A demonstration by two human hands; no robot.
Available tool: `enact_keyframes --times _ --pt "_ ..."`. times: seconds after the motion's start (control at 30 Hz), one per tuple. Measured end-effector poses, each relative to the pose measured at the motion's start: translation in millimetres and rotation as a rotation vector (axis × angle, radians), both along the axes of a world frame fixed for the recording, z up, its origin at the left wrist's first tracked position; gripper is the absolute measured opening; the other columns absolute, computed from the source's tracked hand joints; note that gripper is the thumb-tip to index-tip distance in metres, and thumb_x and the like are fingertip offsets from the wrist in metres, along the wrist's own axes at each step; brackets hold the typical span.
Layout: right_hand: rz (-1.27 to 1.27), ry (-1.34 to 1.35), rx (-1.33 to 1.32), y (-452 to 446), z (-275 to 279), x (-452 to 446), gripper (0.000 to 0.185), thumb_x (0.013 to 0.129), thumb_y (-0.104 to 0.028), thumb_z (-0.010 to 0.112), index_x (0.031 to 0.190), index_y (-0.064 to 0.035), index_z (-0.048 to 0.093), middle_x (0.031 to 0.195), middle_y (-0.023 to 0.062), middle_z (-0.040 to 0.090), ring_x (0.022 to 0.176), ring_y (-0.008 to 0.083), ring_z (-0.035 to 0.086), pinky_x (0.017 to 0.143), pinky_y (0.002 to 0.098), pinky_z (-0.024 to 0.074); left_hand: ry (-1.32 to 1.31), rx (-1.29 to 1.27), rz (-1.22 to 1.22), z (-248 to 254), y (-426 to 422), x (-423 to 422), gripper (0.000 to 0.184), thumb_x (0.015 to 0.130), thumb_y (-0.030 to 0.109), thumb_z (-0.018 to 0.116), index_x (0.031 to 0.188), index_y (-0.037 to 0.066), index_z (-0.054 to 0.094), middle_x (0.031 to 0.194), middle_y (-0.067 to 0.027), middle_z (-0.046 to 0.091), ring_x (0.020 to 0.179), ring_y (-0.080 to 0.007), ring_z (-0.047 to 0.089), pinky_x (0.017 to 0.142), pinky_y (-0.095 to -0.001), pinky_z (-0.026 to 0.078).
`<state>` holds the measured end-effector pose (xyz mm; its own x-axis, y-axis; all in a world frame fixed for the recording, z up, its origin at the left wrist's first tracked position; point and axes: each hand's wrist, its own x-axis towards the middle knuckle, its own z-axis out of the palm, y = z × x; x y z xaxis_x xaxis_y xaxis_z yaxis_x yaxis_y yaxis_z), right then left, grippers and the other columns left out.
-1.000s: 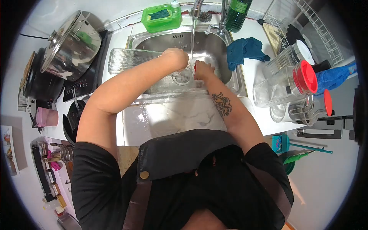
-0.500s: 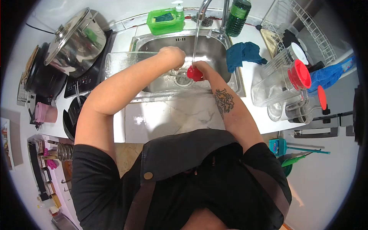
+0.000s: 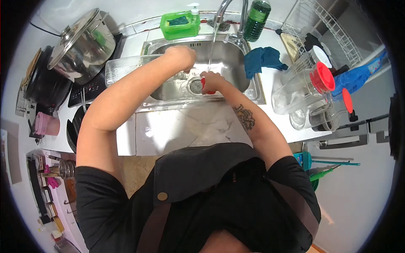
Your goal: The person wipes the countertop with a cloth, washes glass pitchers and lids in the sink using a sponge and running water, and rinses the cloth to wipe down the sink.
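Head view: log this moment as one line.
left hand: at clear ridged container, grip hidden | right hand: holding red item, partly covered | tap: running | water: falling into sink

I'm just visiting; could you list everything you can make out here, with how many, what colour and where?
red object: one, red, held over the sink
sink: one, silver, centre
ribbed container: one, clear, sink's left edge
faucet: one, silver, above the sink, running
tub: one, green, behind the sink
bottle: one, dark green, right of the faucet
cloth: one, teal, sink's right edge
lidded containers: at least two, clear with red tops, right counter
wire rack: one, white, upper right
large pot: one, silver, upper left
cup: one, pink, far left
dustpan: one, teal, lower right
small shelf items: too small to count, lower left
left hand: one, bare, over the sink, grip hidden
right hand: one, bare, gripping the red object
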<state>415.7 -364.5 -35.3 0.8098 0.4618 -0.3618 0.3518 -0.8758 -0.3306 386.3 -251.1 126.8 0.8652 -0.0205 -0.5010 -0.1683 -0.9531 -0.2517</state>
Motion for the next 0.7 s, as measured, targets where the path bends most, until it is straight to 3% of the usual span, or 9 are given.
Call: enact_keyframes --times 0.07,0.27,0.4,0.43,0.47,0.53,0.57,0.67,0.7 --pt "0.169 -0.104 -0.216 0 6 -4 0.072 0.053 -0.029 0.076 0.118 -0.0138 0.047 0.122 0.0099 0.046 0.110 0.0326 0.046 0.088 0.0503 0.0379 -0.002 -0.002 0.022 6 1 -3 0.039 0.070 0.024 0.070 0.105 0.008 0.061 0.109 -0.0089 0.059 0.099 -0.0266 0.058 0.078 -0.0416 0.048" --pt "-0.068 -0.124 0.023 -21 66 -10 0.063 0.057 -0.040 0.075 0.109 -0.0101 0.053 0.109 0.0104 0.058 0.106 0.0288 0.052 0.089 0.0492 0.0360 -0.104 -0.071 -0.072 36 16 -11 0.040 0.068 0.029 0.071 0.096 0.002 0.064 0.101 -0.0132 0.062 0.092 -0.0290 0.060 0.076 -0.0390 0.048" --pt "-0.241 -0.160 0.815 -34 90 2 0.067 0.061 -0.047 0.072 0.109 -0.0055 0.052 0.102 0.0142 0.060 0.094 0.0240 0.059 0.084 0.0398 0.0431 -0.243 -0.488 0.099 53 52 -19 0.038 0.069 0.035 0.071 0.072 -0.001 0.059 0.068 -0.0107 0.057 0.059 -0.0205 0.056 0.052 -0.0317 0.045" --pt "-0.220 -0.226 0.896 -36 109 -5 0.065 0.064 -0.048 0.070 0.109 -0.0041 0.053 0.102 0.0142 0.060 0.090 0.0253 0.060 0.079 0.0360 0.0463 -0.254 -0.644 0.183 55 56 -24 0.042 0.069 0.037 0.071 0.062 0.000 0.054 0.053 -0.0060 0.051 0.046 -0.0146 0.050 0.044 -0.0276 0.041" --pt "-0.224 -0.229 0.897 -35 125 -13 0.065 0.064 -0.048 0.070 0.109 -0.0041 0.053 0.102 0.0142 0.060 0.090 0.0253 0.060 0.079 0.0360 0.0463 -0.254 -0.644 0.177 55 56 -31 0.042 0.069 0.037 0.071 0.062 0.000 0.054 0.053 -0.0060 0.051 0.046 -0.0146 0.050 0.044 -0.0276 0.041" --pt "-0.077 -0.356 1.138 -26 147 -26 0.056 0.070 -0.028 0.073 0.112 0.0007 0.049 0.090 0.0098 0.058 0.076 0.0115 0.056 0.064 0.0227 0.0472 -0.308 -1.033 0.167 52 57 -46 0.042 0.070 0.038 0.071 0.057 0.007 0.045 0.049 0.0029 0.038 0.042 -0.0057 0.037 0.038 -0.0222 0.032" --pt "-0.033 -0.392 1.149 -20 144 -26 0.057 0.070 -0.044 0.066 0.108 -0.0034 0.053 0.097 0.0135 0.059 0.088 0.0283 0.059 0.078 0.0360 0.0455 -0.284 -1.047 0.181 41 65 -42 0.041 0.071 0.036 0.070 0.057 0.008 0.044 0.050 0.0041 0.039 0.043 -0.0055 0.037 0.038 -0.0222 0.032" --pt "0.147 -0.708 0.950 -13 153 -36 0.053 0.072 -0.043 0.064 0.107 -0.0041 0.055 0.096 0.0138 0.057 0.092 0.0272 0.055 0.081 0.0373 0.0410 -0.342 -1.164 0.147 40 59 -58 0.039 0.071 0.035 0.070 0.058 0.008 0.045 0.050 0.0039 0.040 0.043 -0.0053 0.038 0.039 -0.0213 0.032" --pt "0.151 -0.697 1.013 -10 151 -39 0.052 0.075 -0.045 0.061 0.107 -0.0052 0.056 0.100 0.0139 0.053 0.097 0.0280 0.047 0.085 0.0393 0.0334 -0.354 -1.155 0.209 44 57 -63 0.035 0.071 0.033 0.069 0.061 0.007 0.048 0.051 0.0042 0.041 0.044 -0.0051 0.039 0.040 -0.0205 0.032"
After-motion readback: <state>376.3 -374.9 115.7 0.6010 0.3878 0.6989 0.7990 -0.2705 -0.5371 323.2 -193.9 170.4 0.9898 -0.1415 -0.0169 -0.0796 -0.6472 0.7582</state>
